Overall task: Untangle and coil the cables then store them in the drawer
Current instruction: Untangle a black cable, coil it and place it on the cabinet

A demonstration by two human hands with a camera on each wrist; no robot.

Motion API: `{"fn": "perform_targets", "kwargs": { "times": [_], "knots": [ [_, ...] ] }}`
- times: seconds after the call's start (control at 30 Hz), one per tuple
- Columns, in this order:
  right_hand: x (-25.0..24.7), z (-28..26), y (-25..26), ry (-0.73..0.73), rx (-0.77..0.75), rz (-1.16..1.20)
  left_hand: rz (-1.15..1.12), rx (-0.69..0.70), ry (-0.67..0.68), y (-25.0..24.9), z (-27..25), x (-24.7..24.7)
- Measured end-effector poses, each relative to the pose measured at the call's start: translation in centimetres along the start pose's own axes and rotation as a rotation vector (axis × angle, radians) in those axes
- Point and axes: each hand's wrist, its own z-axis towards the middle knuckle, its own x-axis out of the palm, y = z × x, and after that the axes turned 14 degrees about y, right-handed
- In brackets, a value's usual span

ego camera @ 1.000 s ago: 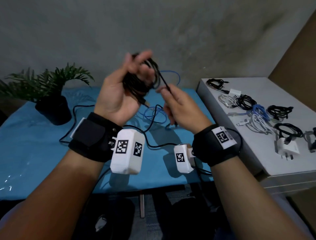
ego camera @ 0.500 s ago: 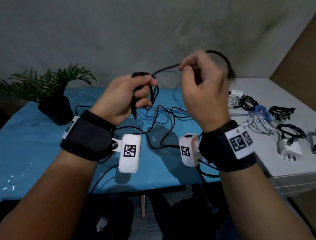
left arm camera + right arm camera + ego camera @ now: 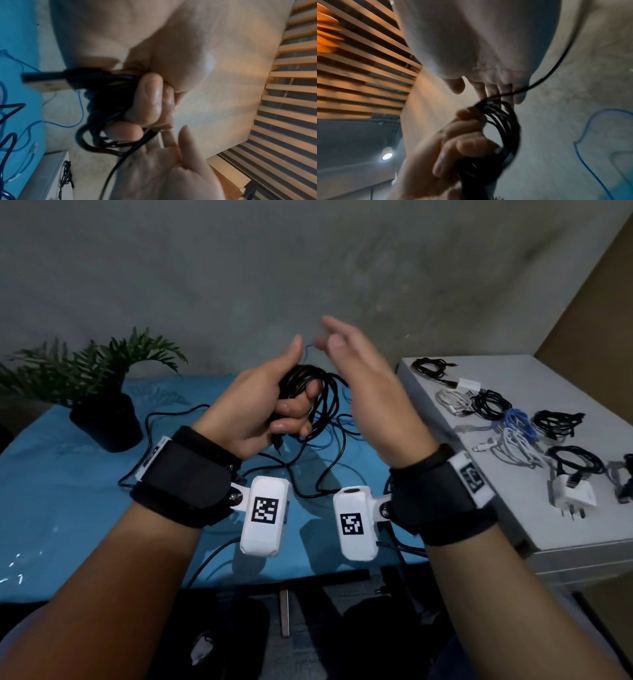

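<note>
My left hand (image 3: 270,409) grips a coil of black cable (image 3: 308,385) above the blue table, thumb up and fingers curled through the loops. In the left wrist view the fingers (image 3: 150,97) close on the coil (image 3: 96,121), and a USB plug (image 3: 46,81) sticks out of it. My right hand (image 3: 356,378) stands just right of the coil with straight fingers. A loose black strand (image 3: 556,67) lies across those fingers (image 3: 489,88) and joins the coil (image 3: 505,128). More black cable (image 3: 308,477) and a thin blue cable (image 3: 322,445) trail tangled on the table below.
A white cabinet top (image 3: 565,542) at the right carries several coiled cables (image 3: 489,405) and a white charger (image 3: 572,494). A potted plant (image 3: 106,419) stands at the back left of the blue table (image 3: 68,491). A grey wall is behind.
My right hand, raised in a fist and pulling a loop of black cable half a second ago, has come down beside the coil with fingers straight. The left hand has turned thumb up.
</note>
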Motion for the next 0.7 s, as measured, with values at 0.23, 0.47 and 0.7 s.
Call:
{"fn": "perform_targets", "kwargs": {
  "times": [0.23, 0.47, 0.7],
  "knots": [
    [1.2, 0.0, -1.4, 0.137, 0.026, 0.358, -0.167, 0.139, 0.158, -0.6, -0.5, -0.2],
    [1.7, 0.5, -1.1, -0.027, -0.081, 0.434, -0.202, 0.203, 0.041, -0.5, -0.3, 0.7],
    [1.1, 0.7, -0.8, -0.056, -0.168, 0.602, 0.229, 0.244, -0.213, -1.0, -0.2, 1.9]
  ]
}}
